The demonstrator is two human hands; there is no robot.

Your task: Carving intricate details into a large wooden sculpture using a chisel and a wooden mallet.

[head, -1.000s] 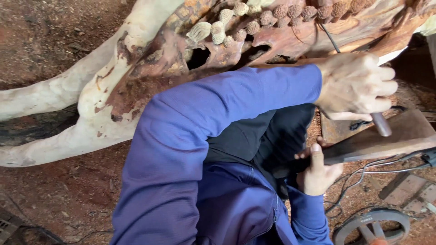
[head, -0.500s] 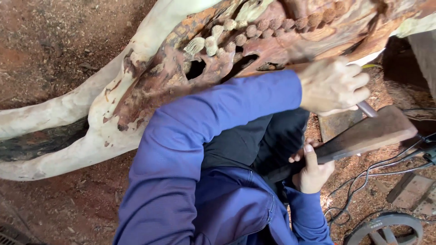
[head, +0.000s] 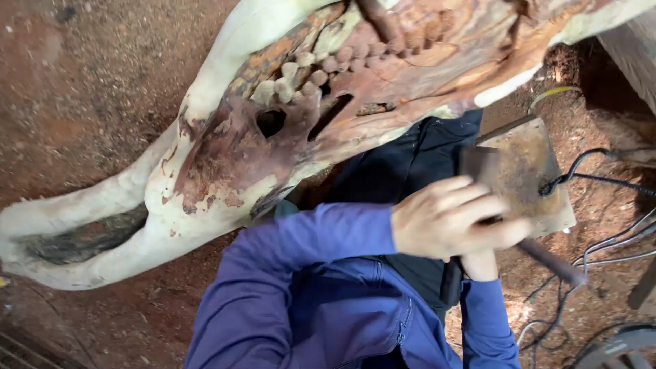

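A big carved trunk point(head: 273, 137), pale on the outside and reddish inside, with knobs and holes cut into it, lies across the upper view. My left hand point(head: 447, 225), in a blue sleeve, is closed around a metal chisel point(head: 557, 268) whose rod sticks out to the lower right. Just under it, my right hand point(head: 478, 265) is mostly covered by the left; it grips the dark handle of a flat wooden mallet point(head: 529, 171). Both hands are below the trunk, over my lap, and not touching the wood.
Reddish ground strewn with sawdust point(head: 82, 82) surrounds the trunk. Black and grey cables point(head: 601, 179) trail at the right beside a yellow cord point(head: 555, 91). A wooden plank point(head: 635, 48) is at the top right, and a round wheel-like object point(head: 622, 345) sits at the bottom right.
My left hand with the chisel has come down off the carved trunk toward my lap, and now covers the right hand. The mallet has swung upright and the view has shifted.
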